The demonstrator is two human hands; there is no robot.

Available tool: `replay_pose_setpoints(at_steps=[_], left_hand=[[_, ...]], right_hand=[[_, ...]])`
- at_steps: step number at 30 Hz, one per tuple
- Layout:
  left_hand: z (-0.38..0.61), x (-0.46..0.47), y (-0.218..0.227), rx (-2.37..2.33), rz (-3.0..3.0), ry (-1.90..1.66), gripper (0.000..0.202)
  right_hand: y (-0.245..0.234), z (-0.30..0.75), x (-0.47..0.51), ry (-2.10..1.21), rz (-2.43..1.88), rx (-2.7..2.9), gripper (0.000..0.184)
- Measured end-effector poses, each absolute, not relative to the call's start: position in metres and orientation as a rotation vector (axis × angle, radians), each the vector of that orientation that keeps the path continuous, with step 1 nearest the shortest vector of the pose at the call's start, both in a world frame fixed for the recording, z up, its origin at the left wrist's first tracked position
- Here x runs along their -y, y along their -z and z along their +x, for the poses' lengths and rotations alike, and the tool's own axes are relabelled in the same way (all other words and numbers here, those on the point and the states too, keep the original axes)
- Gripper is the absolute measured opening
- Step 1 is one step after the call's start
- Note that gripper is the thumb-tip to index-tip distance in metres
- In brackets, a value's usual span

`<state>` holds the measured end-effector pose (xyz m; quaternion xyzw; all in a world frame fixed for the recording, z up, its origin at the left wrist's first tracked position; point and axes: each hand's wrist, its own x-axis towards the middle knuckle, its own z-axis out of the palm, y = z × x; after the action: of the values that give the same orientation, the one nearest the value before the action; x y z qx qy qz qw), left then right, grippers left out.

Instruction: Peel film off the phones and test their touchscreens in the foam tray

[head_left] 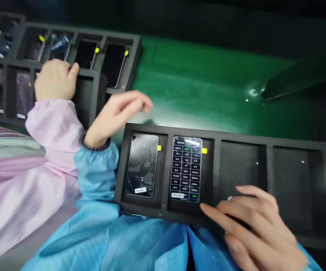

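Observation:
My left hand [120, 113], in a blue sleeve with a dark band at the wrist, hovers past the upper left corner of a black compartment tray [165, 210]. Its fingers are loosely bent and hold nothing. In the tray's leftmost compartment lies a phone with a dark screen [142, 165], a white label and a yellow tab. Beside it, a phone with a lit grid screen [185, 169] also has a label and a yellow tab. My right hand [256, 226] is spread over the tray's front edge, index fingertip near the lit phone's lower right corner, apparently holding nothing.
A co-worker's hand [57, 81] in a pink sleeve rests on another tray at the left. More black trays [136, 52] there hold several phones. Under the trays is a green tabletop [185, 82]. A dark sheet-like object [293, 82] lies at the far right.

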<state>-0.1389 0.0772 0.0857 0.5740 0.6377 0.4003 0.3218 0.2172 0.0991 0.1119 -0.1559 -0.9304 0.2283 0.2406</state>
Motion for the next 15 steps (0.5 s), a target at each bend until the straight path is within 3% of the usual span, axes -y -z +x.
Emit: replay_pose_setpoints(at_steps=[4, 8, 12, 15], left_hand=[[-0.101, -0.009, -0.093, -1.776, 1.633, -0.586, 0.032], [-0.073, 0.009, -0.069, -2.217, 1.704, -0.514, 0.039], [-0.067, -0.005, -0.063, -2.290, 1.746, -0.368, 0.037], [-0.075, -0.013, -0.072, -2.246, 1.621, -0.505, 0.036]], right_hand=[[-0.089, 0.278, -0.101, -0.608, -0.691, 2.401, 0.032], [-0.066, 0.303, -0.094, -0.571, -0.891, 2.193, 0.036], [-0.053, 0.308, -0.092, -0.564, -0.915, 2.120, 0.033], [-0.048, 0.310, -0.090, -0.572, -0.928, 2.090, 0.031]])
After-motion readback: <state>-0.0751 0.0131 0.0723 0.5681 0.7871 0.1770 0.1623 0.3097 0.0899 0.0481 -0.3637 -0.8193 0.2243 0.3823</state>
